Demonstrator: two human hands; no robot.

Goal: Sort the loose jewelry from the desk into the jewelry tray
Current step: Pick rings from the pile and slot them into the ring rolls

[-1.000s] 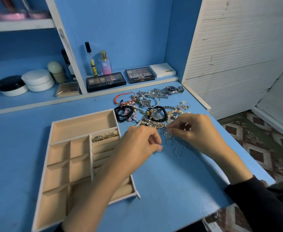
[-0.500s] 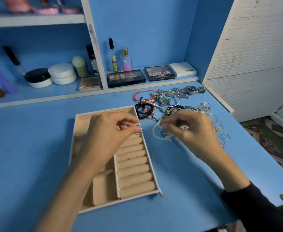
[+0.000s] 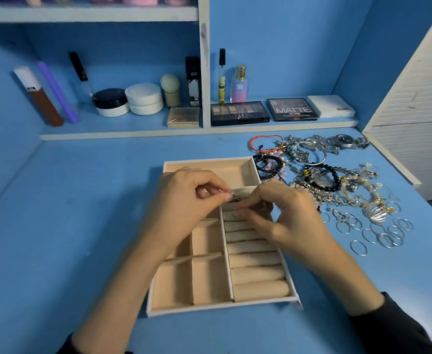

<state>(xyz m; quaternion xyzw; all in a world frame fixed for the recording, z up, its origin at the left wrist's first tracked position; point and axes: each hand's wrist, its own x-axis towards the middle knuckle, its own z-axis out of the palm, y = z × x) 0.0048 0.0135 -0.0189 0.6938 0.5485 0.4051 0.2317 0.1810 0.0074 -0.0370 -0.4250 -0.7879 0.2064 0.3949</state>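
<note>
a small metal piece (image 3: 235,199) is pinched by the left hand (image 3: 184,200) above the ring rolls (image 3: 255,274) of the jewelry tray (image 3: 220,306), set on the blue desk (image 3: 82,213). the right hand (image 3: 286,218) is curled beside it; whether anything is gripped cannot be told. loose jewelry (image 3: 322,182) is heaped just right of the tray.

Left hand (image 3: 189,200) and right hand (image 3: 281,215) are positioned over the far end of the jewelry tray (image 3: 209,308), fingertips nearly meeting. The left hand pinches a small metal piece (image 3: 235,198); the right hand's fingers are curled.
</note>
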